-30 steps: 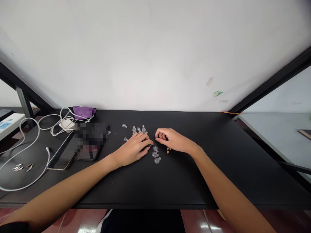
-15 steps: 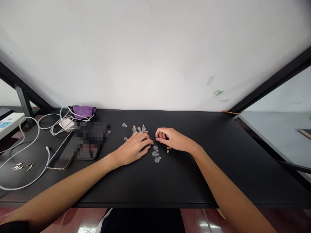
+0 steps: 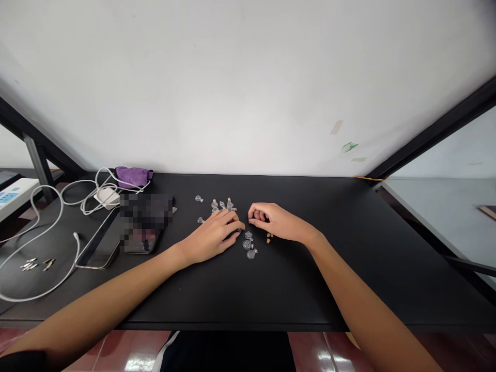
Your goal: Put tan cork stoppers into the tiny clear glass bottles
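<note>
My left hand rests on the black tabletop, its fingers curved over the small glass bottles at the far side. A tiny bottle shows at its fingertips, and I cannot tell whether it is held. My right hand lies curled just to the right, its fingertips almost meeting the left hand's. Below it sit small cork stoppers. Several round glass bottles lie between the two wrists. Anything inside the curled right fingers is hidden.
To the left lie a pixelated dark object, a phone, a tablet, a white cable, a charger, a purple cloth, small metal pieces and a power strip. A white wall stands behind the table.
Both hands stay almost where they were. The whole view has shifted slightly, and no bottle or stopper has visibly moved.
</note>
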Action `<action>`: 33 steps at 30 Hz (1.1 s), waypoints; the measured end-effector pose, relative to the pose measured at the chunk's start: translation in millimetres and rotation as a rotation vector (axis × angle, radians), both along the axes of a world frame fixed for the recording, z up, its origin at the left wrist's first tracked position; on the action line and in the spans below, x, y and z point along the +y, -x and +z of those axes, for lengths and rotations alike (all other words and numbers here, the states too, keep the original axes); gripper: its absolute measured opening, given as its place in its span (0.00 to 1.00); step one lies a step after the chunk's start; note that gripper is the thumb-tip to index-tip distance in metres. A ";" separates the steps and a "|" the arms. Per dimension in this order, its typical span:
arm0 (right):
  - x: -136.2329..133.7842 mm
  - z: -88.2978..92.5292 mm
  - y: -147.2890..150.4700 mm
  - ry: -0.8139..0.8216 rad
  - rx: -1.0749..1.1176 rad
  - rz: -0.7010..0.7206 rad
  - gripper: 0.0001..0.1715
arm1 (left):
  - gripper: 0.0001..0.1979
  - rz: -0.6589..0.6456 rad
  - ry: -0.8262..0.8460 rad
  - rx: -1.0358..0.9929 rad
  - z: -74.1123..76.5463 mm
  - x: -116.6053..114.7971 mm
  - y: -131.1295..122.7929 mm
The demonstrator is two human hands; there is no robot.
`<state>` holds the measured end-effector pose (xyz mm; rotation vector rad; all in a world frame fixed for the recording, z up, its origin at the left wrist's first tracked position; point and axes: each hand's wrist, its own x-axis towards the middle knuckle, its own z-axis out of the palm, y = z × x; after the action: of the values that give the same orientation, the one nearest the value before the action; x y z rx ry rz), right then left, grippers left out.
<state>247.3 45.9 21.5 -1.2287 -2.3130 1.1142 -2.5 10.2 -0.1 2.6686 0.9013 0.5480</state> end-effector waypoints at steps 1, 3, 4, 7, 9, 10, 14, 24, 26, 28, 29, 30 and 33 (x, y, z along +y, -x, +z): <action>-0.2 0.2 0.1 0.002 0.002 -0.002 0.11 | 0.12 0.000 0.000 0.005 0.1 -0.1 0.0; -0.5 0.5 0.4 0.008 0.003 -0.006 0.11 | 0.12 0.002 -0.001 0.010 0.3 -0.2 0.2; -0.6 0.7 0.5 0.010 0.002 -0.008 0.11 | 0.12 0.002 -0.001 0.010 0.4 -0.2 0.3; -1.2 1.2 0.7 0.008 -0.012 -0.010 0.11 | 0.12 -0.001 -0.002 0.010 0.6 -0.2 0.4; -1.7 1.5 0.7 0.003 -0.021 -0.008 0.11 | 0.12 -0.004 0.001 0.013 0.7 0.0 0.5; -1.9 1.7 0.8 0.001 -0.024 -0.008 0.11 | 0.12 -0.004 0.002 0.014 0.7 0.1 0.4; -2.7 2.4 0.9 -0.001 -0.031 -0.010 0.10 | 0.12 -0.005 0.001 0.012 0.3 0.3 0.4; -3.9 3.9 0.7 -0.015 -0.050 -0.008 0.09 | 0.12 -0.008 -0.003 0.028 -0.7 0.7 0.1; -4.1 3.9 1.0 -0.018 -0.054 -0.011 0.09 | 0.12 -0.009 0.000 0.034 -0.7 0.9 0.0; -4.0 3.6 1.0 -0.024 -0.059 -0.012 0.09 | 0.12 -0.010 0.001 0.034 -0.9 1.1 -0.1; -3.9 3.4 0.9 -0.028 -0.062 -0.010 0.08 | 0.12 -0.009 0.001 0.031 -1.1 1.1 -0.1; -3.8 3.1 0.8 -0.033 -0.064 -0.009 0.08 | 0.12 -0.008 0.001 0.028 -1.2 1.1 -0.1; -4.0 2.8 0.5 -0.039 -0.069 -0.004 0.08 | 0.12 -0.008 -0.003 0.020 -1.5 1.0 0.0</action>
<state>246.8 41.9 24.3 -1.2760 -2.3699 1.0354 -2.5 11.2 -1.6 2.6839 0.8963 0.5219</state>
